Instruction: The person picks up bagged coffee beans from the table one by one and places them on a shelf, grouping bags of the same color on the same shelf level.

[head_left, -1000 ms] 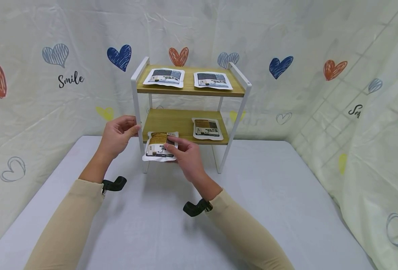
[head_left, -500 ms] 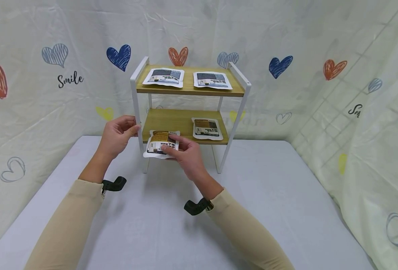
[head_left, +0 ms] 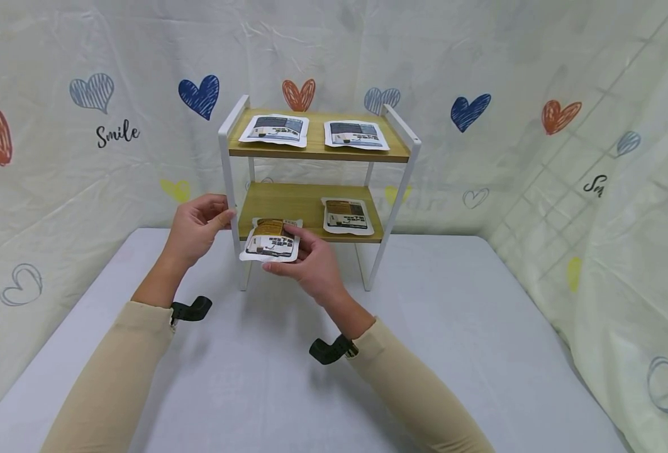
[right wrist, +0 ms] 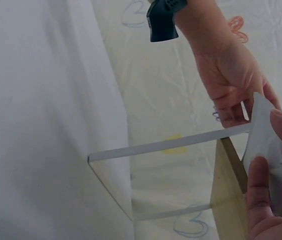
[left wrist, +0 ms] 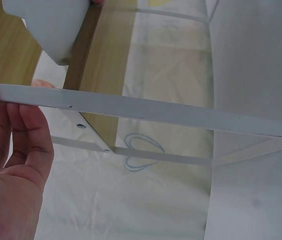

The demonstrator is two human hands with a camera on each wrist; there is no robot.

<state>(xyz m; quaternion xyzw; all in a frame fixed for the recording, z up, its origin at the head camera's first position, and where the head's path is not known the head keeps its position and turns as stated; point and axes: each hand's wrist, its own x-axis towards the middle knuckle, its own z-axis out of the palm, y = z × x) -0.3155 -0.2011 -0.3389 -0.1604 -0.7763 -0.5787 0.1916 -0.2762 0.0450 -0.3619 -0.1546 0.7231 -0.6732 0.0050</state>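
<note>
My left hand [head_left: 194,231] pinches the white front-left post [left wrist: 131,107] of a two-tier shelf rack between thumb and fingers. At the left front of the lower wooden shelf [head_left: 283,198], my right hand [head_left: 318,267] holds a white foil pouch [head_left: 270,244] with a gold-brown and black label by its right side. Part of this pouch juts out past the shelf's front edge. In the right wrist view, a finger [right wrist: 258,185] lies against the pouch's pale underside. A similar brown-labelled pouch [head_left: 348,216] lies flat on the right of the same shelf.
On the upper shelf [head_left: 317,153] lie two blue-labelled pouches, the left one [head_left: 275,129] and the right one [head_left: 356,134]. The rack stands on a white-covered table [head_left: 453,327]. Behind it hangs a pale curtain [head_left: 334,44] printed with hearts.
The held pouch has shifted slightly up and back onto the lower shelf. My right thumb has slid from the pouch's face down to its front edge. The left hand stays on the post.
</note>
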